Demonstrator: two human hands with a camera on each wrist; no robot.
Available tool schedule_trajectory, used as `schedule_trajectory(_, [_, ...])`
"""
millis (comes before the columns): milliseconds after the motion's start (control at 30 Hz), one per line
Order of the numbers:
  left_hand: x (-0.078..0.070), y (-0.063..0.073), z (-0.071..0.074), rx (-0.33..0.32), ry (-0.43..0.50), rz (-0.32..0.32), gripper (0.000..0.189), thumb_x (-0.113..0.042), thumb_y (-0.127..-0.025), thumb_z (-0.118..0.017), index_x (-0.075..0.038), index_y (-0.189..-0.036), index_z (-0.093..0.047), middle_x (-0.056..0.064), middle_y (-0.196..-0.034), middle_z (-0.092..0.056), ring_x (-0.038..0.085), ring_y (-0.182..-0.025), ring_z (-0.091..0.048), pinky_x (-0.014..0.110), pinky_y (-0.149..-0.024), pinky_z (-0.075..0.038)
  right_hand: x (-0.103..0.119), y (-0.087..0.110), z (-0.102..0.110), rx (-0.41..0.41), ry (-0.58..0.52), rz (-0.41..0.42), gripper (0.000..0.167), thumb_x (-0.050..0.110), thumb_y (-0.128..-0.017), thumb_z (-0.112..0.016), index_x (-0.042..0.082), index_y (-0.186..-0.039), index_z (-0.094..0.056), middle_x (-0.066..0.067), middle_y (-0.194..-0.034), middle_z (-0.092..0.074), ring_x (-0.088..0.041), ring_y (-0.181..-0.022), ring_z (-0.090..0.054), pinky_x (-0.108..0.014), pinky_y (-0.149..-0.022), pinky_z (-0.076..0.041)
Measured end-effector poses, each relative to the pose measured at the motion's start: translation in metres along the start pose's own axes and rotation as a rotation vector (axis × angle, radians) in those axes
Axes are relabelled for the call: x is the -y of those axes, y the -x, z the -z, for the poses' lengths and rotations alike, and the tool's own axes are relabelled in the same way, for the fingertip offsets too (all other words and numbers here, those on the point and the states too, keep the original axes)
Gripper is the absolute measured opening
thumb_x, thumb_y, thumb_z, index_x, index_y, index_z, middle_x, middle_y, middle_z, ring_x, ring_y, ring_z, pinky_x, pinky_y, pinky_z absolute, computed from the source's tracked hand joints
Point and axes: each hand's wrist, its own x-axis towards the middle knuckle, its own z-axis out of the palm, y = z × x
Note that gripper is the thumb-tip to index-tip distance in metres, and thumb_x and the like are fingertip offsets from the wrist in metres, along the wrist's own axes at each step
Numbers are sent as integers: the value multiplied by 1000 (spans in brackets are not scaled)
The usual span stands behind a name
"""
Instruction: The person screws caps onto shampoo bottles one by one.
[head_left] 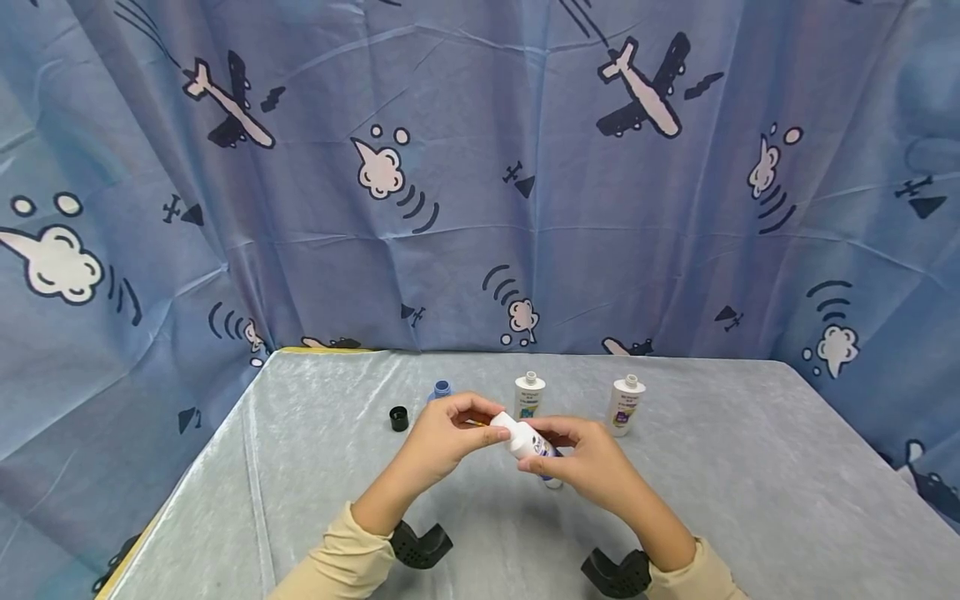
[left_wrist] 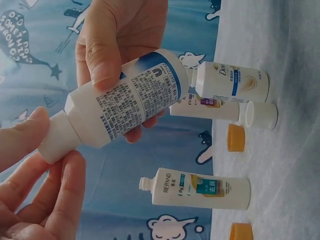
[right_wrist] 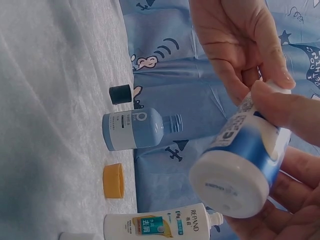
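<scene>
My left hand (head_left: 446, 433) pinches the white cap (left_wrist: 60, 136) at the top of a small white-and-blue bottle (left_wrist: 140, 97) between thumb and fingers. The cap sits against the bottle's shoulder. With thumb and fingers round its body, my right hand (head_left: 585, 462) holds this bottle tilted above the table, base toward the right wrist camera. Dense printed text faces the left wrist view. Behind the hands stand a white Repand bottle (left_wrist: 202, 187) and another white bottle (head_left: 625, 407), both with bare necks. A blue bottle (right_wrist: 132, 130), also uncapped, is partly hidden by my left hand in the head view.
On the grey cloth-covered table (head_left: 322, 467) lie a black cap (head_left: 399, 418), an orange cap (left_wrist: 236, 137), a second orange cap (right_wrist: 113, 181) and a loose white cap (left_wrist: 261, 115). An uncapped Dove bottle (left_wrist: 232, 82) stands beside that white cap. A patterned blue curtain (head_left: 465, 208) hangs behind.
</scene>
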Motion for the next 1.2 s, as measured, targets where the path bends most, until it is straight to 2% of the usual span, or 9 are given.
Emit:
schedule_trajectory(467, [-1,1,1,59,32,-48,33,-13,-88,-76,1,-117,-69,17,-117,-69,16,-98,-71,25,-83,-59,1,0,2,2,-4,26,42,27,-81,-83,6,-116,-73,-9,-112,-75,-19,-99,-69,-28,-82,-57])
schedule_trajectory(600, [-2,1,1,66,47,-33,34,-12,-88,-76,1,-118,-69,17,-119,-69,15,-99,-71,26,-84,-59,2,0,2,2,-14,23,41,26,-81,-83,6,-116,-73,-9,-112,-75,-18,-99,-69,-26,-81,-56])
schedule_trajectory(833, [-2,0,0,10,24,13,33,-20,-83,-81,-5,-111,-70,11,-106,-70,12,-91,-68,27,-81,-58,0,0,0,-10,-15,25,42,24,-80,-84,6,-116,-73,-10,-110,-75,-21,-96,-70,-23,-71,-56])
schedule_trajectory(967, [-1,0,-1,-11,7,10,29,-21,-83,-82,-4,-104,-70,10,-100,-71,10,-86,-66,25,-78,-56,-3,0,-2,-11,-8,19,40,21,-79,-84,7,-115,-73,-10,-109,-75,-25,-97,-70,-24,-71,-57])
schedule_trajectory(1200, [0,1,-2,-14,12,-11,27,-19,-84,-80,-4,-105,-72,12,-102,-72,10,-84,-67,25,-78,-56,-3,0,-2,-11,-8,19,40,23,-79,-84,7,-115,-73,-11,-110,-75,-26,-98,-70,-23,-71,-57])
